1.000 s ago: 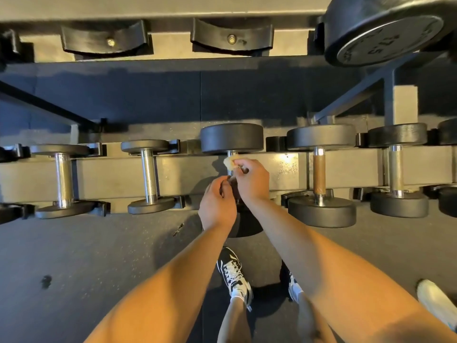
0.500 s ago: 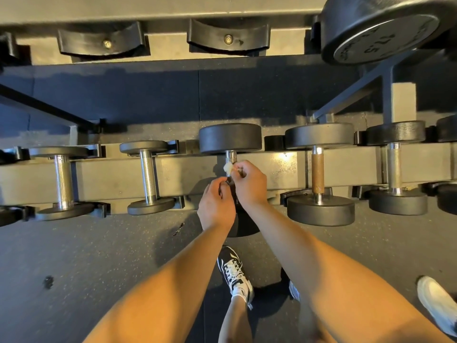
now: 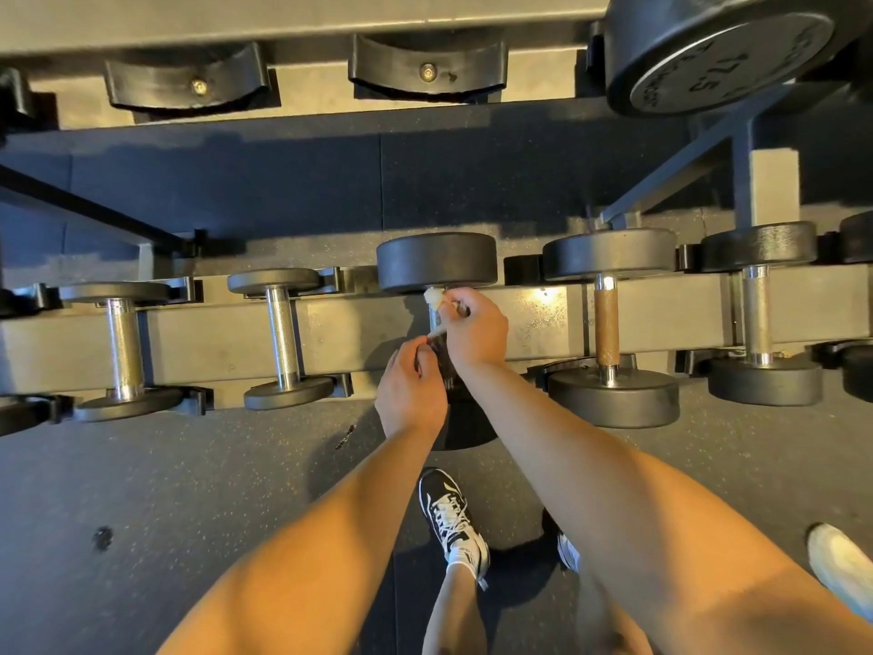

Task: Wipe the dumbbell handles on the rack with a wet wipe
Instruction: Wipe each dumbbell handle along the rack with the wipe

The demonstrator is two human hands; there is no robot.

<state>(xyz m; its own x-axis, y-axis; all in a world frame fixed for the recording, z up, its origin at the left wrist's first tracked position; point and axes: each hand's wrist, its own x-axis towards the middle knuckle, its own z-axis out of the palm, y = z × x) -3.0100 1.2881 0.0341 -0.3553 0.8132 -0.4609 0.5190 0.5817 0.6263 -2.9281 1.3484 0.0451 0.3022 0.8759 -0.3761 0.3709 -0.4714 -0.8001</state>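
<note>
Middle slot: right hand (image 3: 477,330) pinches a crumpled white wet wipe (image 3: 432,295) wrapped round the chrome knurled handle (image 3: 435,317) of the black round-headed dumbbell (image 3: 437,262), up by its far head, dumbbell lying across the grey steel rack rail (image 3: 212,338). The left hand (image 3: 410,392) sits at the handle's near end, fingers curled; can't tell what they grip. Next slot right: black dumbbell with a brown handle (image 3: 606,326), clear of both hands.
</note>
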